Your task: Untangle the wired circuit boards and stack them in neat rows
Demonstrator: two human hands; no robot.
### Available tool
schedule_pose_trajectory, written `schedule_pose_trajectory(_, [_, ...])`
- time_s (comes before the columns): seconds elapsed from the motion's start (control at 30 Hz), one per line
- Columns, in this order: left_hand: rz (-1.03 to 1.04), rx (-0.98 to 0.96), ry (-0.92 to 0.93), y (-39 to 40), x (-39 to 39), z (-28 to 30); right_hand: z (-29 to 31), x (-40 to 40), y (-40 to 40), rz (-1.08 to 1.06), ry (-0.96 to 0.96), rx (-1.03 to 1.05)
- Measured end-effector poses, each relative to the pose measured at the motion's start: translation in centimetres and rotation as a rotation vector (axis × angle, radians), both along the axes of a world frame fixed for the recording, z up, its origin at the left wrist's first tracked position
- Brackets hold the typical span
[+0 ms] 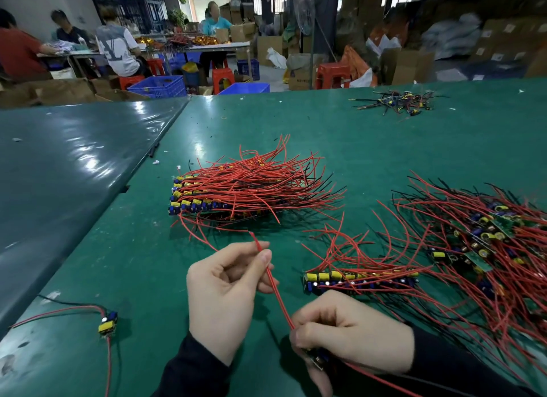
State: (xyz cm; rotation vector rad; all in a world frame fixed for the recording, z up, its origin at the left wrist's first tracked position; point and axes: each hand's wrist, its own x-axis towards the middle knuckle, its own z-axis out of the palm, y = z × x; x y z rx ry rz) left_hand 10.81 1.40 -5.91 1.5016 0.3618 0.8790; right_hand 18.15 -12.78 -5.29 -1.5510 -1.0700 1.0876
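Note:
My left hand (225,296) pinches a red wire (275,290) between thumb and fingers near its free end. The wire runs down to my right hand (349,337), which grips a small circuit board (318,361) mostly hidden under the fingers. A neat stack of boards with red wires (236,189) lies ahead on the green table (124,248). A short row of boards (358,278) lies right of my left hand. A tangled heap of wired boards (488,242) spreads at the right.
A single loose board with red and black wires (108,322) lies at the near left. A small pile of dark wire scraps (399,100) sits at the far right. Beyond the table, several people sit at another bench among blue crates, red stools and cardboard boxes.

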Motion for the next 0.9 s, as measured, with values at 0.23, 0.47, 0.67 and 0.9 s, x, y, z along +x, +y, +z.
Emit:
schedule_pose_trajectory(0.23, [-0.014,-0.047,0.018,0.58,0.0,-0.1,0.13,-0.04,-0.03,0.032,0.014,-0.025])
schedule_pose_trajectory(0.47, [-0.032,-0.092,0.005,0.73,-0.14,0.03,0.17,-0.06,0.01,0.056,-0.047,-0.048])
schedule_pose_trajectory(0.67, [-0.016,-0.083,0.009,0.9,-0.19,0.18,0.62,-0.08,-0.23,0.105,-0.06,-0.078])
schedule_pose_trajectory(0.9, [-0.027,-0.057,0.015,0.96,-0.25,0.17,0.86,-0.02,-0.29,0.119,-0.042,-0.079])
